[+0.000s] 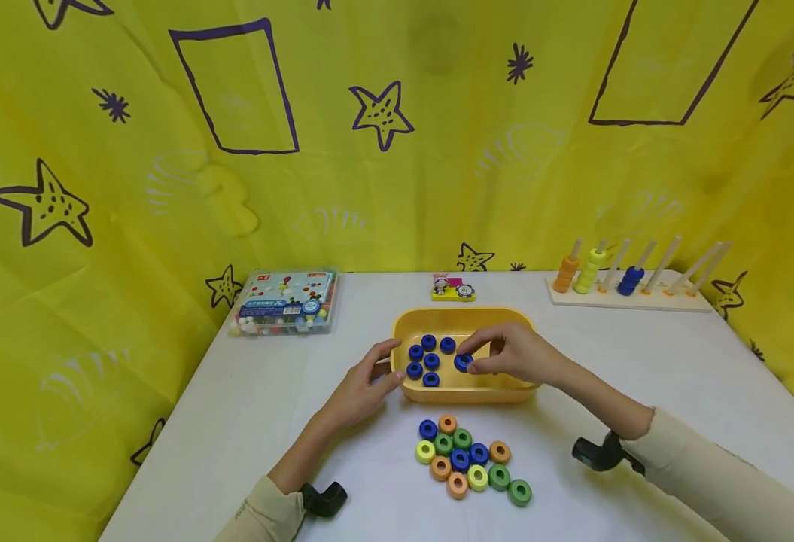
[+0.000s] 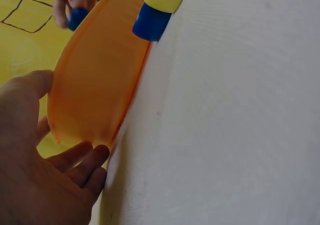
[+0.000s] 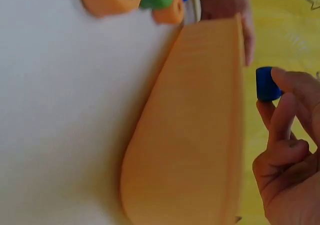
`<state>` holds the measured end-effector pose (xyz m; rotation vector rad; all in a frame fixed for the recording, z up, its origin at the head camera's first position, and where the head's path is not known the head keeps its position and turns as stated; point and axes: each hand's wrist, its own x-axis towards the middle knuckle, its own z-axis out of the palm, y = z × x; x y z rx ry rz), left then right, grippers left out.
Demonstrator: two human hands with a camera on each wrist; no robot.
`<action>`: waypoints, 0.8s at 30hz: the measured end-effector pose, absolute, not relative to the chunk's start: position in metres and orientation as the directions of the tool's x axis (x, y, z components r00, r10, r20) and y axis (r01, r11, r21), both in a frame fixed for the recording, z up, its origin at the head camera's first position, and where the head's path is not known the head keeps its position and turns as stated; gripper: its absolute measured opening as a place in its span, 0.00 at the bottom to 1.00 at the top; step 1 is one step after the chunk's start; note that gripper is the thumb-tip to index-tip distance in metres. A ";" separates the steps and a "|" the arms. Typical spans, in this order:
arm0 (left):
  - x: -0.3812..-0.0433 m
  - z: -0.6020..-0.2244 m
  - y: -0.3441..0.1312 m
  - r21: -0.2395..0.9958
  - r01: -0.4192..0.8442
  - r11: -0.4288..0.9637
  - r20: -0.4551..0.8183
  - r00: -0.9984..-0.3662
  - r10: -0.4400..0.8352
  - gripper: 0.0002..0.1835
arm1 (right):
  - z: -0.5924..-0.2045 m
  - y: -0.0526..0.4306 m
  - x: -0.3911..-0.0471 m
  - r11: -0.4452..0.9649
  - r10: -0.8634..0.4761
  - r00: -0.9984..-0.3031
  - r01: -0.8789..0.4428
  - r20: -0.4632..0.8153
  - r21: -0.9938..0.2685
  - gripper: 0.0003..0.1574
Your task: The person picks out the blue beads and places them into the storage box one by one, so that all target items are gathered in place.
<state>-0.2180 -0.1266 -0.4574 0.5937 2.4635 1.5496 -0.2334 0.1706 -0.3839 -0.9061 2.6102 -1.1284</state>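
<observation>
My right hand (image 1: pixel 515 352) pinches a blue bead (image 1: pixel 463 363) between thumb and fingers over the yellow-orange plastic tray (image 1: pixel 478 395). In the right wrist view the bead (image 3: pixel 267 84) is held above the level of the tray's rim. Several more blue beads (image 1: pixel 431 361) lie in the left half of the tray. My left hand (image 1: pixel 363 384) grips the tray's left end; in the left wrist view its thumb is at the rim and its fingers touch the end wall (image 2: pixel 82 100). In front of the tray lies a cluster of orange, green, yellow and blue beads (image 1: pixel 460 460).
At the back right stands a wooden peg board (image 1: pixel 630 299) with orange, yellow-green and blue beads on some pegs. A clear box of coloured parts (image 1: pixel 287 302) sits back left. Behind the tray is a small yellow toy (image 1: pixel 453 290). A yellow curtain (image 1: pixel 383 196) hangs behind the white table (image 1: pixel 268 406).
</observation>
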 end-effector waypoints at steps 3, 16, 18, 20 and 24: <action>-0.218 -0.458 -0.127 0.893 0.246 0.378 0.071 -0.904 0.422 0.31 | -0.397 0.168 -0.252 0.527 -0.616 -0.786 -0.464 0.057 -0.712 0.13; -0.217 -0.456 -0.126 0.891 0.240 0.385 0.062 -0.905 0.422 0.30 | -0.427 0.159 -0.276 0.493 -0.705 -0.706 -0.414 -0.072 -0.765 0.12; -0.217 -0.455 -0.126 0.889 0.246 0.386 0.067 -0.904 0.422 0.30 | -0.427 0.158 -0.276 0.490 -0.708 -0.702 -0.417 -0.071 -0.765 0.12; -0.217 -0.455 -0.126 0.886 0.252 0.390 0.072 -0.904 0.421 0.31 | -0.428 0.158 -0.276 0.489 -0.710 -0.701 -0.422 -0.067 -0.763 0.12; -0.217 -0.455 -0.127 0.883 0.260 0.390 0.077 -0.901 0.427 0.32 | -0.428 0.158 -0.276 0.491 -0.711 -0.700 -0.425 -0.067 -0.761 0.12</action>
